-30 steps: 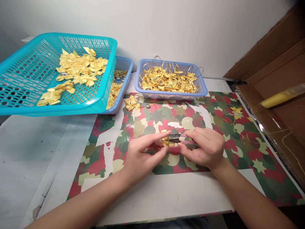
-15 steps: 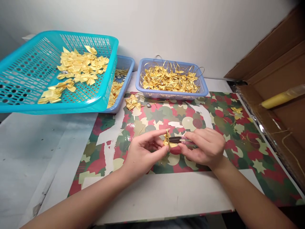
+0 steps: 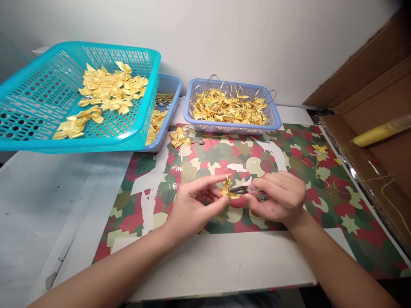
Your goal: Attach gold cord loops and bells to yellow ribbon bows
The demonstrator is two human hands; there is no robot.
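Note:
My left hand [image 3: 195, 205] is closed in a pinch on a gold cord loop [image 3: 227, 188]. The cord is stretched upright between thumb and forefinger, with a yellow ribbon bow [image 3: 225, 193] beside it, partly hidden by the fingers. In my right hand [image 3: 279, 196] are small dark-bladed snips [image 3: 239, 190] with pinkish handles, gripped between thumb and curled fingers. Their tips point left and meet the cord and bow. Behind the hands, another yellow bow [image 3: 180, 137] lies on the patterned sheet near a small silvery bead-like piece [image 3: 201, 141].
At the left a turquoise basket [image 3: 150, 107] of yellow bows overlaps a blue basket [image 3: 175, 102]. A second blue basket [image 3: 231, 127], full of bows on gold loops, stands at the back. Cardboard [image 3: 366, 85] with a yellow tube [image 3: 379, 131] borders the right.
The snips have turned slightly, and their blades now sit closer together at the cord and bow. Both hands have shifted slightly right.

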